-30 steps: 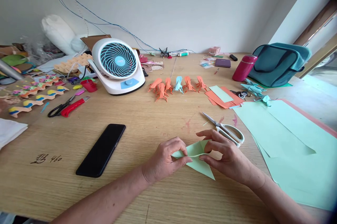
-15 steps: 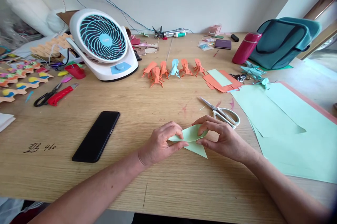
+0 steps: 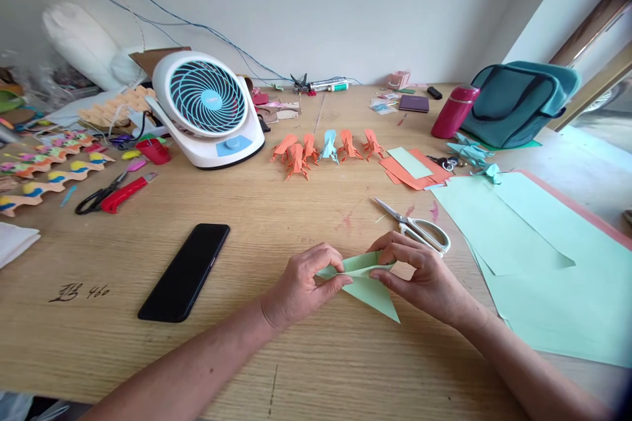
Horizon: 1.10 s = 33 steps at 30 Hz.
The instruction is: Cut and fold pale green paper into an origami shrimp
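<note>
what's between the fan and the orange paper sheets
Folded paper figures, five orange and one light blue, stand between the fan and orange sheets, in the head view.

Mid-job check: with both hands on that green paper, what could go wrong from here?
1. The green paper is pinched between the left hand and right hand, its layers not pressed flat, so a crease might set crooked.
2. The scissors lie just beyond the right hand; reaching forward could knock them.
3. The fan faces the desk; if running, it might stir the loose green sheets. I can't tell whether it's on.
</note>
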### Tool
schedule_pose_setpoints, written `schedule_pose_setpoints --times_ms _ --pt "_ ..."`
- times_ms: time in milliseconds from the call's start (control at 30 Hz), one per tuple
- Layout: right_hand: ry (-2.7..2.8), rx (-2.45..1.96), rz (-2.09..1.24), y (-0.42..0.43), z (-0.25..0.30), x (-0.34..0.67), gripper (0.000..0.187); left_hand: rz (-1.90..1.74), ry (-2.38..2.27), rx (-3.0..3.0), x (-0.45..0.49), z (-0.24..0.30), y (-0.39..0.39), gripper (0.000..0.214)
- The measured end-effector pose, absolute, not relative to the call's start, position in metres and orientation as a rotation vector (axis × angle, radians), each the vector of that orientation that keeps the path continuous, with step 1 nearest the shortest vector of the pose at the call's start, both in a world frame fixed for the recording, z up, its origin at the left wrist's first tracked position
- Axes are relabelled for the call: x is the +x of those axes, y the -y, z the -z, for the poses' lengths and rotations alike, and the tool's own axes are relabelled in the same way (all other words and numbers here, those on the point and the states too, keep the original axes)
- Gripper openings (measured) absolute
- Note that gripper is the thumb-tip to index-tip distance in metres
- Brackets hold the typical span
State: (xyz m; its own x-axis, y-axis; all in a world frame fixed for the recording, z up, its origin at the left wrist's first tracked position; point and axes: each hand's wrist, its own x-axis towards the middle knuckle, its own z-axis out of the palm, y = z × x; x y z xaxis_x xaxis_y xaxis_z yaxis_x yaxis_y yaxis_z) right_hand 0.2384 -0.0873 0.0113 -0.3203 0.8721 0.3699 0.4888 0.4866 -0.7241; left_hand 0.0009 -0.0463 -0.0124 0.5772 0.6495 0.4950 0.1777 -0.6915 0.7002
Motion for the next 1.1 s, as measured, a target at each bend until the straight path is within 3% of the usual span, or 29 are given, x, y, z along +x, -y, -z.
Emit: schedule_pose_setpoints --times_ms 567,1100 --pt "1.871 -1.127 -0.515 0.085 -0.005 0.238 0.011 -0.969 -0.862 1.814 0.003 0.01 0.041 0.014" --pt "1.845 -1.144 -0.307 0.084 0.0 0.239 0.01 -1.008 -0.78 1.462 0.004 0.015 0.033 0.029"
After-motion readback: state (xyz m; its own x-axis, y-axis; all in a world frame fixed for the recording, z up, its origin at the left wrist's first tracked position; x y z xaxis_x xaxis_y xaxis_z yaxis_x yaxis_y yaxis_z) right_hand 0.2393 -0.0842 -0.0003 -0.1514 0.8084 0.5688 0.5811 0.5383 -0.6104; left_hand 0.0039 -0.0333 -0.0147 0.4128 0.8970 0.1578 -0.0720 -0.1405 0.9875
